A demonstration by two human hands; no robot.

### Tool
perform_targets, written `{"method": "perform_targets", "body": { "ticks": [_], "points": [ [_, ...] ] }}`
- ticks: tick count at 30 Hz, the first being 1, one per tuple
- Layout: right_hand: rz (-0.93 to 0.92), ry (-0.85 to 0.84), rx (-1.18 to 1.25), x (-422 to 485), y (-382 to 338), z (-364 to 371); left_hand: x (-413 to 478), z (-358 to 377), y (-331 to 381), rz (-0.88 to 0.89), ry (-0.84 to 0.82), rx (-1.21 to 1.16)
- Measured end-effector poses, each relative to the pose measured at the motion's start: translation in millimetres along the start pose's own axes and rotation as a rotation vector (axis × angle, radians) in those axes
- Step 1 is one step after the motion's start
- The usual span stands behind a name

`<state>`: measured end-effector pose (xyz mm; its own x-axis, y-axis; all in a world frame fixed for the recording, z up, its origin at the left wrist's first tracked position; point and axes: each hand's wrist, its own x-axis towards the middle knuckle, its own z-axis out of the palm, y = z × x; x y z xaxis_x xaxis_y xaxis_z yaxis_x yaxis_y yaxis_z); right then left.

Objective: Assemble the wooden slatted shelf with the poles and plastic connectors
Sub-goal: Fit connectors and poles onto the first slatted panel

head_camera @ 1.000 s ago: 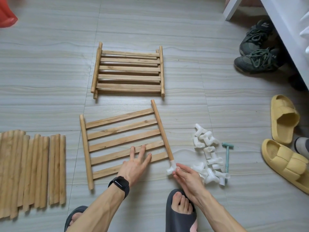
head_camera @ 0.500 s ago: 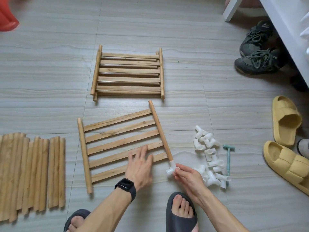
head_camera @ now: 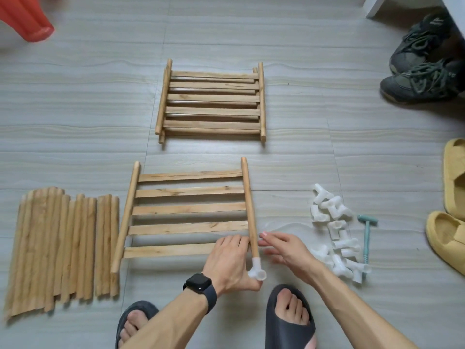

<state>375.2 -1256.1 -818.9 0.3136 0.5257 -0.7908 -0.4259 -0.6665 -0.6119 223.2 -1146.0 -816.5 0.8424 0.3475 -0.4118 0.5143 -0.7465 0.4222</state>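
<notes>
On the grey floor, left hand grips the shelf pole; right hand hovers beside, fingers loose and empty.

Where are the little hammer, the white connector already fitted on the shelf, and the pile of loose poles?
little hammer (head_camera: 367, 238): head view, its handle.
fitted white connector (head_camera: 257, 271): head view, its elbow.
loose poles (head_camera: 63, 250): head view, middle of the pile.

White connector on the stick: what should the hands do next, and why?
Probably the right hand, open, should fetch another from the connector pile beside it. Only one connector sits on the slatted panel, which the left hand grips; the other three rail ends look bare.
</notes>
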Motion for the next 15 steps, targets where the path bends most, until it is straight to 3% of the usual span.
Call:
{"method": "perform_targets", "body": {
  "ticks": [3,10,15],
  "points": [
    [-0.054,-0.043,-0.058,11,-8,13,-7,-4,-4,0.017,-0.040,-0.001],
    [-0.091,0.064,-0.152,20,-1,18,-2,3,-7,0.033,-0.050,-0.038],
    [-0.104,0.168,-0.350,24,1,5,8,13,5,0.092,-0.009,0.051]
  ]
}}
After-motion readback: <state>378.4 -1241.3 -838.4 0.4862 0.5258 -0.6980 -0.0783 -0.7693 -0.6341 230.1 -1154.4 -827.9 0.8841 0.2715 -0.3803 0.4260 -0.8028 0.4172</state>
